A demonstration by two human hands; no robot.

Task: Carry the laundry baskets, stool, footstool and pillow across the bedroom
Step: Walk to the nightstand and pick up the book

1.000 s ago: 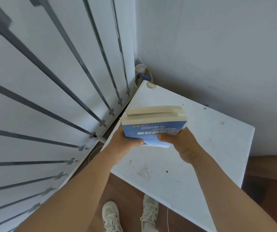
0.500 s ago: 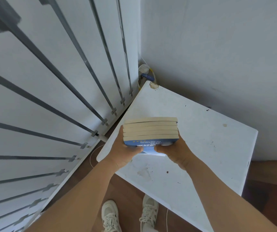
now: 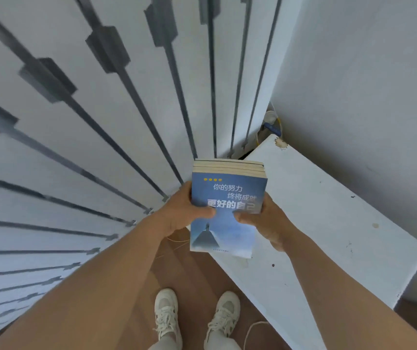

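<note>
Far left: white wardrobe doors (image 3: 81,127) with long dark strip handles, fanned out by the wide lens. They fill the left half of the view. Nothing of the task's things stands against them.

Centre left: left hand (image 3: 181,214) clamped on the left edge of a stack of books (image 3: 227,195), thumb lying across the blue cover, fingers hidden beneath.

Centre: the stack is a few paperbacks, page edges showing at the far end, top cover blue with Chinese lettering and a small figure on a peak. It is held up in the air, over the near left edge of the white cabinet top (image 3: 328,223), not resting on it as far as I can judge.

Centre right: right hand (image 3: 265,221) gripping the stack's right edge, thumb on the cover. Both hands closed on the books.

Right: cabinet top set into the corner of grey walls, scuffed, with a chipped far corner. Cables (image 3: 271,122) bunched in the gap behind it.

Below: two white shoes (image 3: 167,314) on a wood floor (image 3: 194,269), a loose cord beside them.

Progress, as a judgement: no laundry basket, stool, footstool or pillow is in view, so their whereabouts cannot be told. Hands are occupied with books, which the task does not name. Nothing here shows any carry finished; the whole list may remain.
</note>
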